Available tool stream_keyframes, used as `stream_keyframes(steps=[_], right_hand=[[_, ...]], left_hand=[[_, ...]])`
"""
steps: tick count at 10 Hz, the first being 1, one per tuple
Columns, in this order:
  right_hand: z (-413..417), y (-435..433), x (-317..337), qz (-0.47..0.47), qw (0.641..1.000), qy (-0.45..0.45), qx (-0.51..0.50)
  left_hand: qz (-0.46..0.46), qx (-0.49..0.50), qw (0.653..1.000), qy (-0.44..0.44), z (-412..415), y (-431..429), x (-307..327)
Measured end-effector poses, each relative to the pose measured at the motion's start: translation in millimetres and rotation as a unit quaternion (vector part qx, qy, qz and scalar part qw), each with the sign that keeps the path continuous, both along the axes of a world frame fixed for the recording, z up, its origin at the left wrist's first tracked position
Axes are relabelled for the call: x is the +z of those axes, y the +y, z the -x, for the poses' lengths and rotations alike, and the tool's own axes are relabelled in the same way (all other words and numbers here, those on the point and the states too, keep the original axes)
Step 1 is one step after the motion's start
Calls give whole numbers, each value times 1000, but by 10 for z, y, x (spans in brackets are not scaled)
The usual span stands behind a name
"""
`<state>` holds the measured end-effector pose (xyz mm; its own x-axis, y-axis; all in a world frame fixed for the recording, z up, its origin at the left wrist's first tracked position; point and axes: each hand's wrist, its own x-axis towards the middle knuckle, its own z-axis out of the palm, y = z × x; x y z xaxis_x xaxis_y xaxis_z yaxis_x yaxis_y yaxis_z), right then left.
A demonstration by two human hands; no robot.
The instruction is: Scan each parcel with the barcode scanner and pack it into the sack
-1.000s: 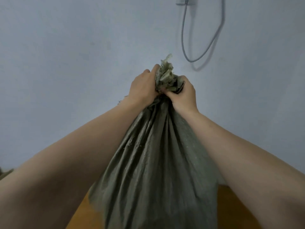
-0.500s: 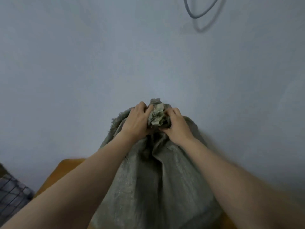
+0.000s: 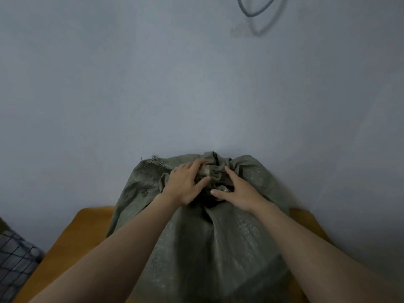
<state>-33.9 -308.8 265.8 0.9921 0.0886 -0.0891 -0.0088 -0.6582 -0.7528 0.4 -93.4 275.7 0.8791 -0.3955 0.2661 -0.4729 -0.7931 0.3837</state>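
A grey-green woven sack (image 3: pixel 218 241) stands on an orange-brown table (image 3: pixel 74 237) against the wall, its top bunched into a crumpled knot. My left hand (image 3: pixel 185 182) lies on the left of that knot with its fingers spread and fairly straight, pressing the cloth. My right hand (image 3: pixel 238 191) rests on the right side, fingers extended along the folds. No parcel and no barcode scanner show; whatever the sack holds is hidden.
A pale blue-grey wall (image 3: pixel 131 84) fills the view behind the sack. A grey cable loop (image 3: pixel 255 12) hangs on it at the top right. A dark checked cloth (image 3: pixel 15 261) lies at the lower left beside the table.
The sack's gathered neck came down from chest height and now sits slumped on the sack. Both hands have loosened from a tight grip to flat, spread fingers on the cloth.
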Motion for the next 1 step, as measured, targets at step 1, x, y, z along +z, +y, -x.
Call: stream_keyframes(steps=[1], right_hand=[[100,5,270,-22,998,-48,-16]], left_hand=[[-21,17,999,-45,159,-73,290]])
